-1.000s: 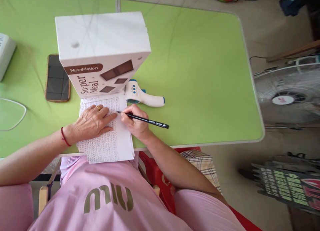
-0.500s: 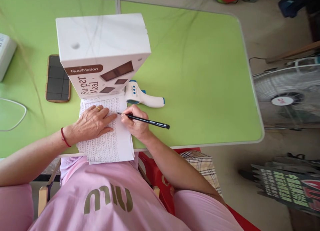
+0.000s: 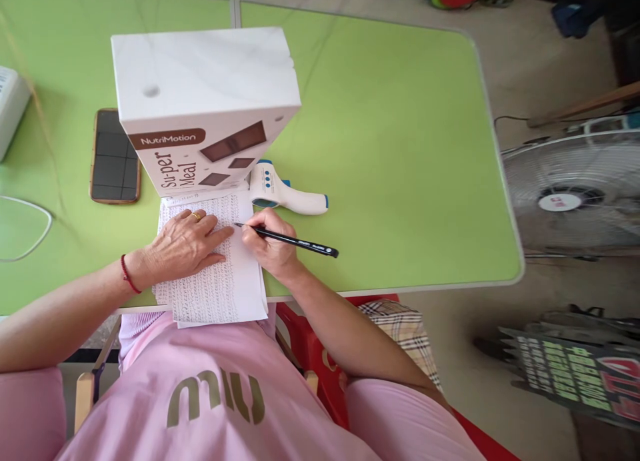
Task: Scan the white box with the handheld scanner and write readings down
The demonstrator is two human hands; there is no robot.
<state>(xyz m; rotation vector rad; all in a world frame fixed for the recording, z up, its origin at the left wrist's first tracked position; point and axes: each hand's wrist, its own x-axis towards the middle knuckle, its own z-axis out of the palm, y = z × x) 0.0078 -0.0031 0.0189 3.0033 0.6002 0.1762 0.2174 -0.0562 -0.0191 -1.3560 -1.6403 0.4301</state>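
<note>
Sheets of paper [image 3: 250,284] covered in rows of handwriting lie at the table's front edge, their lower end jutting past it. My left hand [image 3: 187,243] rests flat on the writing, fingers stretched out and holding nothing. A black pen [image 3: 300,241] is pinched in my right hand [image 3: 273,244], its tip on the top sheet close to my left index fingertip. Just beyond the right hand lies a white and blue infrared thermometer [image 3: 290,193]. Behind the sheets stands a white box [image 3: 205,78] with brown print, at their upper edge.
A phone [image 3: 115,158] lies left of the box on the green table [image 3: 400,154]. Further left are a white cable [image 3: 43,238] and part of a white device [image 3: 11,111]. Right of the table stands a fan [image 3: 570,194]; a red chair [image 3: 320,354] is below its edge.
The view has shifted very slightly, so the table's right side and the fan sit a little further left. Both hands and the pen hold nearly the same place on the paper.
</note>
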